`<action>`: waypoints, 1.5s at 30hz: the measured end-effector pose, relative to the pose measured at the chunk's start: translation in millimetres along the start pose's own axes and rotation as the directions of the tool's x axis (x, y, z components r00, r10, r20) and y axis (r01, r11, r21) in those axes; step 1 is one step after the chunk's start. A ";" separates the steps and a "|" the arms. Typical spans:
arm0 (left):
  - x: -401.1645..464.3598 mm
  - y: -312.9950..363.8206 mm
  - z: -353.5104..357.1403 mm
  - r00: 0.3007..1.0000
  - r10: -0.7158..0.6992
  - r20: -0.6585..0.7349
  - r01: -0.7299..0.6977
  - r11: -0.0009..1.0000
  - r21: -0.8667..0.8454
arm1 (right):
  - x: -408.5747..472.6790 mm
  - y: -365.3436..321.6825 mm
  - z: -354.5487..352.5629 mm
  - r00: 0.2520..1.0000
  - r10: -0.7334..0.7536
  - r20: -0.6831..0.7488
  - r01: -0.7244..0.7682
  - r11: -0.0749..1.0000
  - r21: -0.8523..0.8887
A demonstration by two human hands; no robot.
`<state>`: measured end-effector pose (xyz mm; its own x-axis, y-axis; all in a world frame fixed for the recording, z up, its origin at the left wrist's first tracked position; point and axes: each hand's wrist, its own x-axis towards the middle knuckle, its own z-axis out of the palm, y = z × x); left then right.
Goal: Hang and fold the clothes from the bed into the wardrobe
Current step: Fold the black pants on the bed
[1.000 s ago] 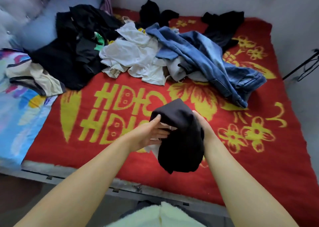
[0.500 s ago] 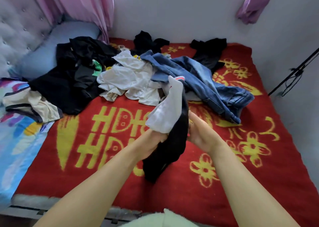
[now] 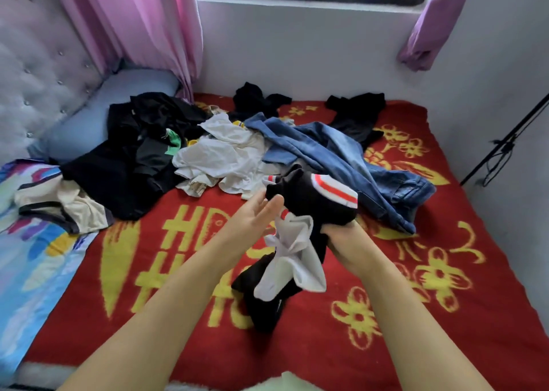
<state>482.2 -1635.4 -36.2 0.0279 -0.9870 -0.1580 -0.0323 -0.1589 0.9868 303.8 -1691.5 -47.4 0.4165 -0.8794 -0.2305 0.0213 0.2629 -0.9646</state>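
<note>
I hold a black and white garment (image 3: 309, 203) with red-striped cuffs above the red bed (image 3: 445, 286). My right hand (image 3: 346, 240) grips it from below. My left hand (image 3: 255, 217) has straight fingers beside the cloth, touching its white part. The garment's lower end hangs down toward the blanket. Behind it on the bed lie blue jeans (image 3: 341, 156), a white shirt (image 3: 225, 156) and a heap of black clothes (image 3: 139, 153). The wardrobe is out of view.
A beige and black garment (image 3: 59, 209) lies on the colourful sheet at left. More black pieces (image 3: 356, 114) lie at the far side near the wall. A tufted headboard, pink curtain (image 3: 133, 25) and window stand behind. A black stand (image 3: 505, 144) leans at the right wall.
My head has tilted up, so the window is now in view. The garment has turned over in my hands, with the striped cuff now on top. My left hand has let go of it and opened.
</note>
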 end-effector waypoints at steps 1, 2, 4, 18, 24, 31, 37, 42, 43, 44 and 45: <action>2.0 1.7 4.5 0.999 0.027 -0.023 -0.027 1.000 0.015 | -3.3 -5.4 0.1 0.995 -0.029 0.099 0.028 1.000 0.014; 3.3 3.9 7.7 0.996 0.069 -0.061 -0.069 0.998 0.010 | -6.3 -10.5 -1.2 0.975 -0.059 0.216 0.052 0.998 0.038; 3.6 5.3 8.1 0.980 0.149 -0.133 -0.152 0.988 -0.010 | -12.7 -22.0 -5.6 0.925 -0.065 0.374 0.022 0.993 0.116; 5.2 33.4 -3.8 0.770 0.486 -0.414 -0.259 0.831 0.493 | -11.7 -52.3 -16.5 0.993 -0.075 0.096 0.113 0.864 -0.491; -8.8 56.6 17.8 0.969 0.246 0.007 -0.217 0.840 0.498 | -9.7 -59.7 -1.4 0.986 -0.162 -0.041 0.145 0.950 -0.276; 17.5 35.9 0.3 0.925 -0.021 -0.379 0.035 0.999 0.031 | -21.1 -86.6 -6.6 0.961 -0.274 -0.030 0.269 0.956 -0.119; 22.2 73.0 -28.1 0.766 0.013 -0.642 -0.346 0.851 -0.395 | -34.9 -100.8 -23.4 0.973 -0.125 0.191 0.156 0.975 -0.156; 2.9 115.5 -6.0 0.961 0.232 -0.152 -0.262 0.939 -0.224 | -43.2 -123.6 -14.1 0.956 -0.117 0.269 0.268 0.719 -0.641; -2.0 119.9 -0.5 0.965 0.254 -0.063 -0.260 0.957 -0.128 | -40.7 -127.8 -7.5 0.941 -0.212 0.264 0.332 0.731 -0.596; -4.8 123.2 4.6 0.962 0.274 0.003 -0.274 0.961 -0.050 | -38.2 -130.6 0.0 0.914 -0.268 0.304 0.400 0.714 -0.575; -7.7 127.3 9.7 0.956 0.289 0.058 -0.289 0.957 0.005 | -34.6 -130.9 7.6 0.885 -0.297 0.357 0.460 0.671 -0.582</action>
<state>468.3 -1648.2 90.3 -0.0410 -0.9904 0.1316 -0.0437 0.1334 0.9901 293.5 -1692.4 87.8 0.6872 -0.7150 0.1285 -0.3231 -0.4592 -0.8275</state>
